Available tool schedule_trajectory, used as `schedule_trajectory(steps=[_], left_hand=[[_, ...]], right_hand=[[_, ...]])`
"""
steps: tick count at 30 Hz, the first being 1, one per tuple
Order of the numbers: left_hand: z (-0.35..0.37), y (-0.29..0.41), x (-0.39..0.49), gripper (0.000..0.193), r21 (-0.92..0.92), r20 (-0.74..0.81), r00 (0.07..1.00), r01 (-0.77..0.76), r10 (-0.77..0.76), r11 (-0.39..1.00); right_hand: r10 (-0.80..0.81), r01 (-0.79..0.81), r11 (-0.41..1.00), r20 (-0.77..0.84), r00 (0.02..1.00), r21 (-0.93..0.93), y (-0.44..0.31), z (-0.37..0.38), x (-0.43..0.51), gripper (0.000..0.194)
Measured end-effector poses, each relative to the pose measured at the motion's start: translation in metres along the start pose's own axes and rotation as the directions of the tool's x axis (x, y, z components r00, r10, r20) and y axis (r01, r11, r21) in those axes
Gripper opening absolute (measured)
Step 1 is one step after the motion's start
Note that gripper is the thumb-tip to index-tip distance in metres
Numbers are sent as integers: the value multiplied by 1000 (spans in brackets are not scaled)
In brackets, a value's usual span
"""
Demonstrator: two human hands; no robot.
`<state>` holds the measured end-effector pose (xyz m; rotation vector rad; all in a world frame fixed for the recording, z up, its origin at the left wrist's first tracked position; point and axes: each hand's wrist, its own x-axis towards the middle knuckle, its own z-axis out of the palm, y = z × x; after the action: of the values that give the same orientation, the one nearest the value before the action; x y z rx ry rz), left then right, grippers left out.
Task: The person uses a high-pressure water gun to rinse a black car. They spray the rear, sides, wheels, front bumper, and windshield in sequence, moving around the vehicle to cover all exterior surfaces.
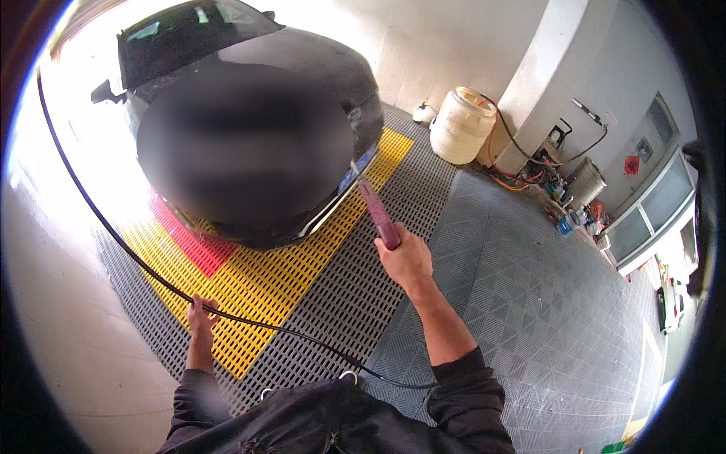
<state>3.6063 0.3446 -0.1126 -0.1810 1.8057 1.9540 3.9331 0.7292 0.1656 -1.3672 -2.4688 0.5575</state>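
Observation:
My right hand (407,259) grips the dark red handle of a spray wand (376,211), its thin tip towards the front corner of a dark car (317,51). Whether liquid leaves the tip, I cannot tell. Lower left, my left hand (198,315) is closed around a black hose (272,326). The hose comes down from the upper left, passes through that hand and runs across to beneath my right forearm, where its end is hidden. A large blurred oval covers much of the car's front.
Under the car lies slotted floor grating (317,238) in yellow, red and grey. A whitish plastic barrel (460,126) stands by the wall, hoses trailing from it. Beyond are a metal cylinder (586,180), a blue bucket (569,221) and a glazed door (652,207).

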Motion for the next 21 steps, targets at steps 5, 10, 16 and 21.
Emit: schedule_trajectory(steps=[5, 10, 16, 21], left_hand=[[145, -12, -12, 39, 20, 124, 992, 35, -37, 999], [266, -25, -5, 37, -15, 205, 978, 53, -49, 998], [365, -52, 54, 33, -24, 75, 992, 105, -103, 994], [423, -68, 115, 32, -143, 37, 988, 155, -151, 978]], right_hand=[[-201, 205, 968, -42, 979, 143, 33, -47, 39, 39], [-316, 308, 935, 15, 949, 174, 42, -46, 117, 38], [-250, 245, 956, 13, 968, 159, 74, -42, 294, 36], [-154, 155, 957, -23, 988, 245, 93, -65, 448, 38]])
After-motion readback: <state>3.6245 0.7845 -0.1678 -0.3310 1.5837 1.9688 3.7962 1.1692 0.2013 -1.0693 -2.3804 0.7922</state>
